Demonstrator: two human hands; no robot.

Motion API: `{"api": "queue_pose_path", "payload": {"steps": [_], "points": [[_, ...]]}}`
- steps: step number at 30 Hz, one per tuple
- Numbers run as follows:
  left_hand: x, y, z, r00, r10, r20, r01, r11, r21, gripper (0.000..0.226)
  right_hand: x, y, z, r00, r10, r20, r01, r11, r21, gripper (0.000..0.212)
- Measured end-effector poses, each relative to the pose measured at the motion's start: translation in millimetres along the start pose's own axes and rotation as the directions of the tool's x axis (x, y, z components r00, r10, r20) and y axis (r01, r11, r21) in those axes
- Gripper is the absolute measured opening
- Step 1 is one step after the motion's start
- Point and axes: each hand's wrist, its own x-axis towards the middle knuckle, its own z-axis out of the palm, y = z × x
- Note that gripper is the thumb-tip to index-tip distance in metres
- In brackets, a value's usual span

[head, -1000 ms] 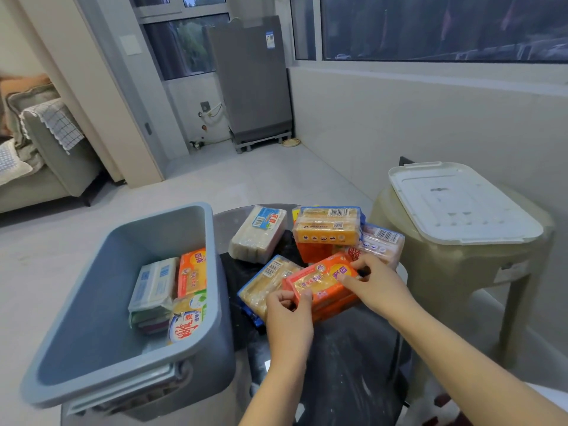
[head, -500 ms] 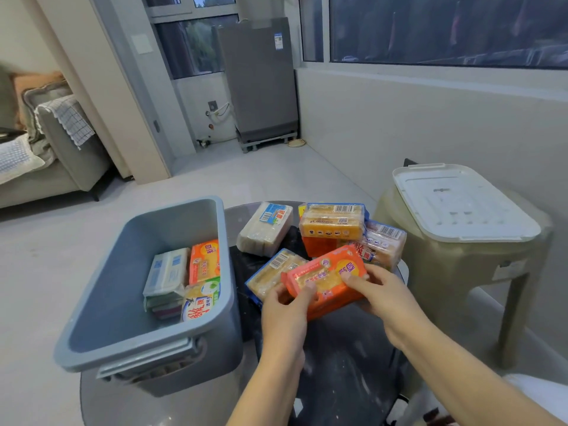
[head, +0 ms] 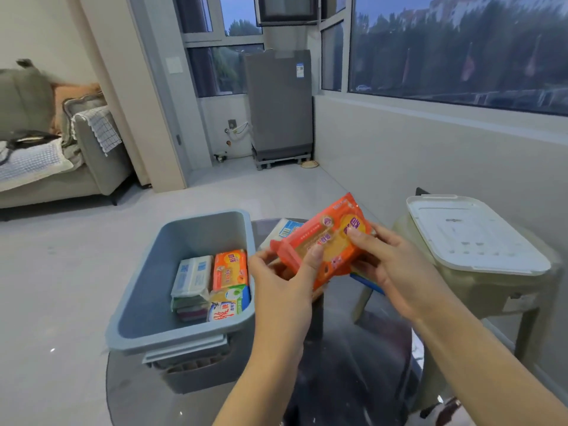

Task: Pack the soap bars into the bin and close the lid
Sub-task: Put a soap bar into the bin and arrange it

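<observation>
Both hands grip an orange soap pack [head: 325,247], left hand [head: 282,284] at its near-left end, right hand [head: 390,265] at its right end, lifted over the table. At nine o'clock the grey bin [head: 153,290] already holds several packs. At three o'clock its lid [head: 473,235] waits on a stool [head: 479,290]. More soap [head: 287,230] remains behind; closing is not yet done.

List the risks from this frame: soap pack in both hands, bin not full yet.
1. The orange soap pack is held tilted in the air by fingertips of the left hand and right hand; its glossy wrap could slip.
2. The grey bin overhangs the edge of the round glass table; a dropped pack might tip it.
3. The white lid lies apart on the stool, so closing needs a reach across.
</observation>
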Motion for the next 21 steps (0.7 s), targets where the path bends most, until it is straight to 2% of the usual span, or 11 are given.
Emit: {"api": "queue_pose_path", "payload": {"steps": [3,6,10,14,16,20,21], "points": [[4.6,15.9,-18.6,0.998,0.061,0.012,-0.062,0.998,0.025,0.077,2.7,-7.9,21.8,0.997,0.003,0.074,-0.003,1.0,0.003,0.045],[8.5,26.5,-35.9,0.995,0.093,0.026,-0.096,0.985,0.145,0.1,7.5,-7.3,49.4,0.99,0.017,0.14,-0.025,0.998,0.055,0.041],[17.2,41.6,-59.3,0.985,0.153,-0.082,-0.113,0.925,0.362,0.102,17.8,-0.8,89.3,0.981,0.008,0.192,-0.012,1.0,0.021,0.031],[30.8,54.9,-88.6,0.97,0.179,-0.163,-0.091,0.893,0.44,0.102,31.5,4.6,129.7,0.969,0.023,0.246,-0.018,1.0,-0.024,0.053],[36.8,58.2,-106.2,0.969,0.162,-0.189,-0.055,0.879,0.473,0.092,40.5,6.5,146.7,0.958,0.063,0.28,-0.053,0.998,-0.042,0.058],[43.7,60.1,-147.2,0.971,0.093,-0.221,-0.009,0.935,0.353,0.031,63.1,9.1,169.5,0.909,0.178,0.377,-0.172,0.984,-0.049,0.058],[43.9,59.9,-155.3,0.969,0.067,-0.238,0.028,0.926,0.377,0.025,68.4,10.5,174.1,0.89,0.212,0.404,-0.19,0.977,-0.093,0.058]]}}
